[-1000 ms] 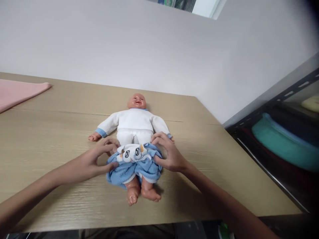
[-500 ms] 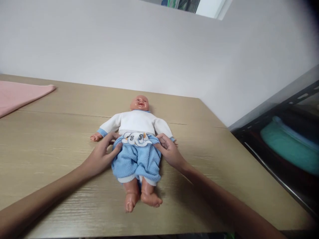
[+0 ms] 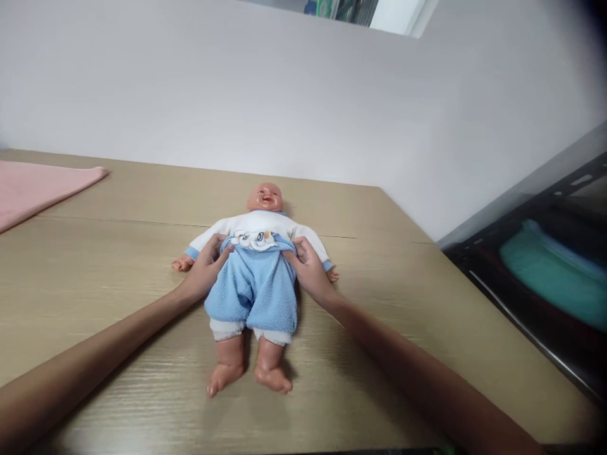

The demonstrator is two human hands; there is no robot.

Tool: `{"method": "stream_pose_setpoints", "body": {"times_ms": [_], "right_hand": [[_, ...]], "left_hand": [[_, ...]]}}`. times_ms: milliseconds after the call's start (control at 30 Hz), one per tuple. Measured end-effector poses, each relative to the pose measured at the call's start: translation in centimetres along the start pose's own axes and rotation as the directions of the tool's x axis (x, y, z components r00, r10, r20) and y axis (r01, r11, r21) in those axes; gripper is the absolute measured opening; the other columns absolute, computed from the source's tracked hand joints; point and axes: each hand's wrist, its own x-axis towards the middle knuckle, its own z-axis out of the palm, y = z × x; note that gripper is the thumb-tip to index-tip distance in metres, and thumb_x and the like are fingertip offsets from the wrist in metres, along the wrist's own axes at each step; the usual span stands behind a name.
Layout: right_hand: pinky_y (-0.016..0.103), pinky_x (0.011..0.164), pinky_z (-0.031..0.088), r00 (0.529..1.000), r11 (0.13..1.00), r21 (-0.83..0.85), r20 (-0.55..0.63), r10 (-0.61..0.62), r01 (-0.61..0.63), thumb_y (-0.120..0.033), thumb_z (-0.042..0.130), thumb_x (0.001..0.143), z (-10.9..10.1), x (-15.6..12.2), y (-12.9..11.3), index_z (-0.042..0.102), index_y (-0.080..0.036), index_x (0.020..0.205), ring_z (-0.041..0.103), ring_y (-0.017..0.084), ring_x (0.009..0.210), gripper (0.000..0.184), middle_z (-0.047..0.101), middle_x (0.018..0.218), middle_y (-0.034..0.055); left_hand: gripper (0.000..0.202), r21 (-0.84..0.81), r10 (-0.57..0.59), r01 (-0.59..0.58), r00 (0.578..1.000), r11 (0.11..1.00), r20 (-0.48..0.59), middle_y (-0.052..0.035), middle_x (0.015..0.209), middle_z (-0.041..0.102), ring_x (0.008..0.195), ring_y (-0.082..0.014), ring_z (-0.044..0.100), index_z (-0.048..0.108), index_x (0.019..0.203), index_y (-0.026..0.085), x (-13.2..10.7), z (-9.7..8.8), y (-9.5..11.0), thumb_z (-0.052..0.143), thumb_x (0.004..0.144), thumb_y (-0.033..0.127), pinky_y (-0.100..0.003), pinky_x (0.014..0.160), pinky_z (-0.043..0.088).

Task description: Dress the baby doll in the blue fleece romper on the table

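A baby doll (image 3: 264, 198) lies on its back on the wooden table, head toward the wall and bare feet toward me. It wears a white top (image 3: 258, 222) with blue cuffs and fluffy blue pants (image 3: 251, 284) with white leg ends. A patch with cartoon eyes shows at the waistband, which sits high over the top's lower part. My left hand (image 3: 208, 262) is closed on the left side of the waistband, thumb in front. On the opposite side, my right hand (image 3: 310, 268) pinches the waistband in the same way.
A pink cloth (image 3: 42, 189) lies on the table (image 3: 142, 392) at the far left. Behind the table stands a pale wall (image 3: 213, 95). To the right, beyond the table edge, is a dark-framed object with a teal piece (image 3: 550, 272) in it.
Both hands have pulled the pants' waistband up toward the doll's chest, covering more of the white top. The pants are stretched smoother, and the doll's legs have shifted slightly left and apart.
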Motion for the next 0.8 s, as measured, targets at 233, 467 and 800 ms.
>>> {"method": "stream_pose_setpoints", "body": {"times_ms": [233, 467, 800], "right_hand": [[0.041, 0.1, 0.05, 0.975, 0.975, -0.025, -0.041, 0.22, -0.221, -0.058, 0.078, 0.092, -1.7, -3.2, 0.3, 0.063, -0.027, 0.098, 0.059, 0.026, 0.102, 0.036, 0.063, 0.101, 0.0027], [0.04, 0.101, 0.055, 0.963, 0.946, 0.216, -0.069, 0.262, -0.242, -0.077, 0.076, 0.089, -2.1, -2.2, 2.0, 0.047, -0.032, 0.11, 0.063, 0.026, 0.106, 0.058, 0.061, 0.107, 0.0009], [0.04, 0.112, 0.048, 0.999, 0.996, -0.078, 0.004, 0.048, -0.047, -0.06, 0.079, 0.094, -4.1, -1.5, -0.2, 0.063, -0.027, 0.108, 0.061, 0.027, 0.115, 0.039, 0.064, 0.111, 0.0032]], "left_hand": [[0.038, 0.07, -0.043, 0.043, 0.999, 0.997, -0.002, -0.0053, 0.112, 0.073, 0.116, -0.0326, 0.066, 0.067, 0.11, 0.025, -2.5, -0.9, -0.5, 0.071, 0.097, 0.061, -0.042, 0.099, 0.057], [0.053, -0.078, -0.09, 0.089, 0.996, 0.993, -0.012, 0.0003, 0.094, 0.069, 0.083, -0.0232, 0.065, 0.061, 0.119, 0.027, -1.4, -0.8, -0.8, 0.071, 0.098, 0.074, -0.036, 0.077, 0.056], [0.043, -0.028, -0.005, 0.008, 0.997, 1.0, 0.076, -0.004, 0.105, 0.07, 0.098, -0.0268, 0.065, 0.068, 0.108, 0.025, 0.4, -2.4, 0.2, 0.076, 0.097, 0.066, -0.037, 0.087, 0.055]]}}
